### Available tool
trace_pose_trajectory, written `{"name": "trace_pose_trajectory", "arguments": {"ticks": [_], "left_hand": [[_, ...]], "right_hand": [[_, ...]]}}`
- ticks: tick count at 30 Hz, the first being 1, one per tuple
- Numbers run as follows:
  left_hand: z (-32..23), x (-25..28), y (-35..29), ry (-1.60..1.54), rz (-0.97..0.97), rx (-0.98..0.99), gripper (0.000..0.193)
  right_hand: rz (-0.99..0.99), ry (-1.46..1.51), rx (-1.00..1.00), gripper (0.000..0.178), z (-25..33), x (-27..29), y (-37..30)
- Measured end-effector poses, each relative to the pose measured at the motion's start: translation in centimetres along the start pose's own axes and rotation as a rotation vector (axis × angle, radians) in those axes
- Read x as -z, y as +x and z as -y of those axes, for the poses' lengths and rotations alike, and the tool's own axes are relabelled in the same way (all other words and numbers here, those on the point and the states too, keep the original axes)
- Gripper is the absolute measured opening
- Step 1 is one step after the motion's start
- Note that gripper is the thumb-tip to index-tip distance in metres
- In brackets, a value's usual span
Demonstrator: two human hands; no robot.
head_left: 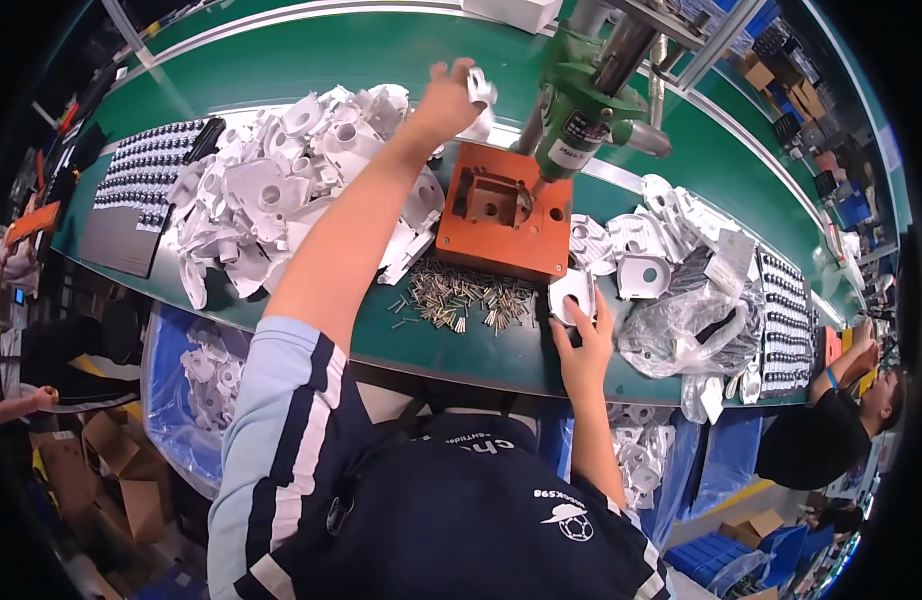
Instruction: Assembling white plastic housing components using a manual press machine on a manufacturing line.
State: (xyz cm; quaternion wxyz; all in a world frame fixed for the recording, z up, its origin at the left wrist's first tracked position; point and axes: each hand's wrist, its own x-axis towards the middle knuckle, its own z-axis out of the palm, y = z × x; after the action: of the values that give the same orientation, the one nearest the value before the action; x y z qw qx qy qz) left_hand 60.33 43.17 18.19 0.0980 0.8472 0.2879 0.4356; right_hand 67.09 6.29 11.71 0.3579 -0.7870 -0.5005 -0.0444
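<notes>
My left arm reaches over the bench, and my left hand [448, 103] is closed on a small white plastic part [482, 88] above the far side. Close by the bench's front edge, my right hand [587, 348] grips a white plastic housing [571, 291] with a dark round hole. That housing is beside the near right corner of an orange fixture block [501, 245]. The block's recessed pocket lies under a green press head [573, 130]. A heap of loose metal pins [466, 297] is spread in front of the block.
A large pile of white plastic parts [271, 190] covers the bench's left. More white housings [641, 275] and a clear plastic bag [691, 325] lie at right. Trays of small black parts [146, 165] stand at both ends. A blue-lined bin [186, 440] sits below. Other people work nearby.
</notes>
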Motion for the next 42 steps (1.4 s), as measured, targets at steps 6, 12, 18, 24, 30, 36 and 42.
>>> {"name": "trace_pose_trajectory", "arguments": {"ticks": [6, 12, 18, 24, 30, 36, 42], "left_hand": [[-6.2, 10.2, -5.1, 0.195, 0.669, 0.186, 0.038], [-7.0, 14.8, -13.8, 0.254, 0.833, 0.124, 0.030], [-6.3, 18.1, -15.2, -0.052, 0.550, 0.275, 0.022], [-11.1, 19.9, -19.1, -0.554, 0.263, 0.377, 0.018], [-12.1, 16.0, -22.0, -0.855, 0.102, 0.402, 0.034], [-12.8, 14.7, -22.9, -1.206, 0.090, 0.466, 0.038], [-12.5, 14.1, -23.1, -0.992, 0.086, 0.450, 0.036]], "right_hand": [[-0.043, 0.243, -0.204, 0.022, -0.4, 2.1, 0.5], [-0.111, 0.229, -0.306, 0.021, 0.9, 4.4, 1.7], [-0.116, 0.659, -0.191, 0.065, 4.3, 5.3, 2.4], [0.289, 0.717, 0.040, 0.078, 13.4, 1.4, 5.0], [0.280, 1.027, -0.042, 0.066, 15.0, -2.6, 5.3], [0.401, 0.994, -0.052, 0.063, 14.2, -2.1, 4.4], [0.383, 0.993, -0.066, 0.064, 13.6, -0.7, 4.8]]}}
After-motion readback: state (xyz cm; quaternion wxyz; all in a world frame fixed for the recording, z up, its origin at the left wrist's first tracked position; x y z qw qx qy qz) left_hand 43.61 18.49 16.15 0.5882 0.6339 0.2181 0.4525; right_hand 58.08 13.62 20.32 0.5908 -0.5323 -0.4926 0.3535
